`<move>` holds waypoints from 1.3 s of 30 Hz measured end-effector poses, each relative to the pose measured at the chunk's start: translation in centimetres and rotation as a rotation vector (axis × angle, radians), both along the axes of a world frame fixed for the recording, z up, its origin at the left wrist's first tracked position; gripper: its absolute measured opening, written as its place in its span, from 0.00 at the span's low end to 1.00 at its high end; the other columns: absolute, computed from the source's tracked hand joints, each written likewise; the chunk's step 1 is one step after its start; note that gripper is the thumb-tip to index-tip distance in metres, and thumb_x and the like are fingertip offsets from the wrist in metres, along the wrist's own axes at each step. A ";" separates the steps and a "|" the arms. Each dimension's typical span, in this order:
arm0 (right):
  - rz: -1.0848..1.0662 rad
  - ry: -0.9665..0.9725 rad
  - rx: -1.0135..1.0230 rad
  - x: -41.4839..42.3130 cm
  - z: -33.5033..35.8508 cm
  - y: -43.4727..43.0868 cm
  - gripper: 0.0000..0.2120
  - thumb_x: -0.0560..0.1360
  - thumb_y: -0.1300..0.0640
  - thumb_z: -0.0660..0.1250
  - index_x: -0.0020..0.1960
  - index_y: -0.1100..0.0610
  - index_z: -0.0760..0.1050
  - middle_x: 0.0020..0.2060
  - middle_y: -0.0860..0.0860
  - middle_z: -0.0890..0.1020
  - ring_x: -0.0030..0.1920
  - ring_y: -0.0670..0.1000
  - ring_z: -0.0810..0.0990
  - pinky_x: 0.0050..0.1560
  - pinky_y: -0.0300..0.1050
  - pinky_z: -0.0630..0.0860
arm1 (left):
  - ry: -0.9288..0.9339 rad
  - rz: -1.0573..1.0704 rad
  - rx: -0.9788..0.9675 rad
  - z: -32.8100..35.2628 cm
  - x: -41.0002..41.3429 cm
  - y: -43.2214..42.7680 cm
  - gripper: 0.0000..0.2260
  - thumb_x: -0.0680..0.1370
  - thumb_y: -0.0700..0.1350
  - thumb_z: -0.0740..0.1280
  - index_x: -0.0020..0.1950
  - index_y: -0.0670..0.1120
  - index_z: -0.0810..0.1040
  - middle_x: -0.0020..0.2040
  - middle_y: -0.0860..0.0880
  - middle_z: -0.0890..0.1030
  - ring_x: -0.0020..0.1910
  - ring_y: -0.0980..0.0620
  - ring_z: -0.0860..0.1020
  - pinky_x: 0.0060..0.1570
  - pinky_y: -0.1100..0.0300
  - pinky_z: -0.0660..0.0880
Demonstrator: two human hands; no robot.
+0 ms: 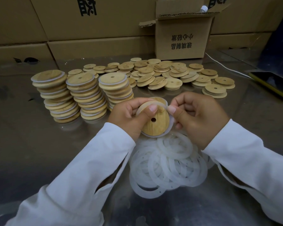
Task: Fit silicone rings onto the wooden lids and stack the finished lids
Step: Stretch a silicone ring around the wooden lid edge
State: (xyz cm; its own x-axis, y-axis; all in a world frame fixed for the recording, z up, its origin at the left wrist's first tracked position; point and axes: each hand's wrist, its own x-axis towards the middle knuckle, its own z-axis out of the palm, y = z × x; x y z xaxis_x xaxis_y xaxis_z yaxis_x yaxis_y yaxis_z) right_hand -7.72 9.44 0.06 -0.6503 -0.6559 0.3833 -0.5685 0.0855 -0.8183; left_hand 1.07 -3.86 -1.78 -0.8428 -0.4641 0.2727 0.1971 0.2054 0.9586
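In the head view, your left hand (129,115) grips the wooden lid (155,123), thumb pressed on its face. It holds the lid tilted above the table (39,144), in the middle of your reach. Your right hand (198,118) pinches the silicone ring (171,122) at the lid's two o'clock edge. Your fingers hide the far rim, so it may not be seated there yet.

If you release the pinch too soon, the stretched ring could spring off or sit twisted, and the lid would stack crooked. The three stacks of finished lids (87,95) at ten o'clock lean, so a heavy placing could topple them. The nearest stack stands just beyond your left knuckles, in the way of the farther two.

Spare rings (168,163) lie at six o'clock beneath your hands, and bare lids (175,74) at twelve to one. A phone (271,84) and its cable (225,66) lie at two, with a cardboard box (181,38) at one, beyond the bare lids.
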 end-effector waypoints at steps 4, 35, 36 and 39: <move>-0.004 0.031 0.005 0.0 0.0 0.0 0.09 0.73 0.59 0.66 0.35 0.51 0.73 0.28 0.52 0.79 0.30 0.53 0.77 0.38 0.50 0.78 | 0.002 -0.003 0.031 -0.2 -0.1 -0.2 0.10 0.68 0.47 0.66 0.46 0.47 0.81 0.41 0.50 0.84 0.46 0.52 0.82 0.51 0.58 0.76; 0.030 -0.104 -0.071 0.2 -0.1 -0.1 0.11 0.73 0.62 0.67 0.34 0.51 0.75 0.27 0.49 0.78 0.26 0.43 0.75 0.31 0.36 0.75 | 0.032 -0.035 -0.034 0.1 0.2 -0.1 0.09 0.68 0.48 0.71 0.47 0.48 0.81 0.39 0.52 0.84 0.43 0.55 0.82 0.45 0.65 0.76; 0.025 -0.104 -0.058 0.1 -0.1 -0.1 0.10 0.73 0.61 0.67 0.34 0.51 0.75 0.27 0.49 0.79 0.26 0.43 0.76 0.32 0.37 0.76 | 0.037 -0.029 -0.033 0.1 0.2 -0.1 0.10 0.67 0.49 0.69 0.47 0.48 0.81 0.38 0.53 0.84 0.42 0.56 0.82 0.44 0.65 0.76; 0.020 -0.145 -0.005 -0.2 0.1 0.0 0.09 0.72 0.60 0.68 0.34 0.52 0.76 0.25 0.48 0.80 0.26 0.43 0.77 0.33 0.36 0.77 | 0.037 -0.003 -0.046 0.0 0.0 0.1 0.08 0.68 0.47 0.67 0.45 0.50 0.80 0.36 0.56 0.84 0.40 0.59 0.81 0.41 0.69 0.75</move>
State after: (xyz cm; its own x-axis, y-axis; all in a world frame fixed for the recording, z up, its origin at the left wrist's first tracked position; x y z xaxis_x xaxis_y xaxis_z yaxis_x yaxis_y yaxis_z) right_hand -7.88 9.43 0.13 -0.6856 -0.6679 0.2896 -0.4459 0.0708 -0.8923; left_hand 1.08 -3.79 -1.78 -0.8331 -0.4479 0.3246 0.2328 0.2485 0.9402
